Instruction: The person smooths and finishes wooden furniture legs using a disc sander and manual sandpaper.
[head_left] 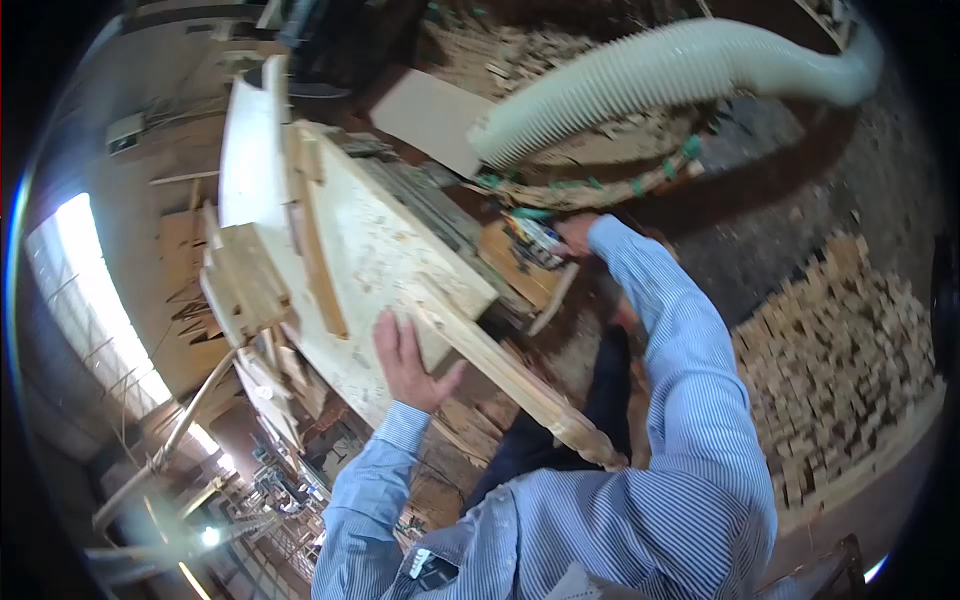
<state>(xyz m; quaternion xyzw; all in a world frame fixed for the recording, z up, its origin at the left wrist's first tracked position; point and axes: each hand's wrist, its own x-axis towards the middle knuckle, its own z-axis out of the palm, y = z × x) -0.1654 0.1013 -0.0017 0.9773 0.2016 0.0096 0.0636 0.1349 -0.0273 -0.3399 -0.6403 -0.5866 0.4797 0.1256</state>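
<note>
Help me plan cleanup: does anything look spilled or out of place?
Loose wood scraps lie strewn beside the pale hose, looking spilled. The long wooden piece juts awkwardly past the tabletop toward the person.

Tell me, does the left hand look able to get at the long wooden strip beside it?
Probably yes: the left hand appears to rest open on the pale board, right beside the long wooden strip, and nothing visible stands between them.
</note>
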